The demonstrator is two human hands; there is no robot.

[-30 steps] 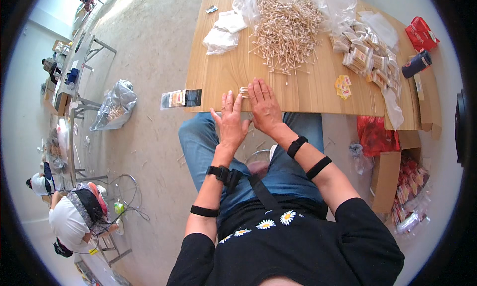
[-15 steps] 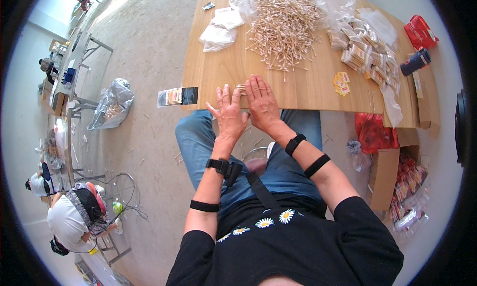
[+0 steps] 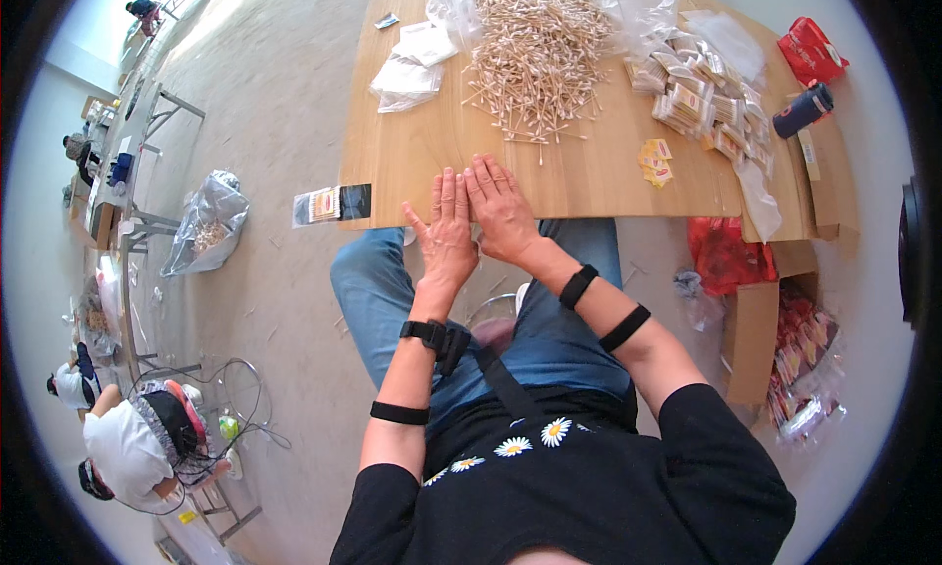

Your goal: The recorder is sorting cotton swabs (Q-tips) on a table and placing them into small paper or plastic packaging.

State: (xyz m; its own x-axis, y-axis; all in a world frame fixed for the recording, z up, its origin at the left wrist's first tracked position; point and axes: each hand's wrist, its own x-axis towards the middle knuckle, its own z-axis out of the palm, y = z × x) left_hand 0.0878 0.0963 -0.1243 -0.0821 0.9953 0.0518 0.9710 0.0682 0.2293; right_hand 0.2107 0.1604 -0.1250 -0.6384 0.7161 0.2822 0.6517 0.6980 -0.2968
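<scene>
My left hand (image 3: 447,233) and my right hand (image 3: 504,212) lie side by side at the front edge of the wooden table (image 3: 589,187). Their fingers are stretched out flat, and the fingertips nearly meet. Whatever is under the palms and fingers is hidden. Beyond my hands spreads a big heap of cotton swabs (image 3: 540,59). To the left, a clear packet of swabs (image 3: 324,207) with a black strip hangs partly over the table edge. Small yellow cards (image 3: 655,162) lie to the right of my right hand.
Filled swab packets (image 3: 692,104) are piled at the right, near a dark blue bottle (image 3: 803,109) and a red pouch (image 3: 812,52). Empty clear bags (image 3: 412,69) lie at the back left. A cardboard box (image 3: 751,339) stands below the table's right side. Another person (image 3: 132,442) bends at the left.
My hands have come together, closing the gap between them. The short row of swabs that showed between my fingers is now covered. The whole view has shifted slightly.
</scene>
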